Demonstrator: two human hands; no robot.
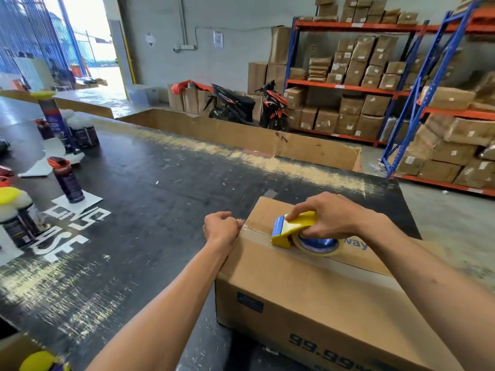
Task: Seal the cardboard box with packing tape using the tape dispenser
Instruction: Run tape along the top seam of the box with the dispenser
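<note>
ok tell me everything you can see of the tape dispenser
The tape dispenser is yellow plastic with a blue front edge and carries a roll of pale tape on a blue core. It lies on top of the closed cardboard box, over the centre seam. The right hand grips it from above; the left hand rests at the box's far edge.

Warehouse interior. Grey wall (241,36) at the back, two paper notices stuck on it. Wide doorway (91,36) at left, bright daylight pouring in; blue bars beside it. Grey concrete floor (442,226). Blue-and-orange shelving (348,84) along the right, packed with brown cartons. More cartons stacked against the wall, two motorbikes (249,105) parked in front of them. Foreground: dark, scuffed tabletop (150,188), white lettering painted on it, worn pale along the far edge.
</note>
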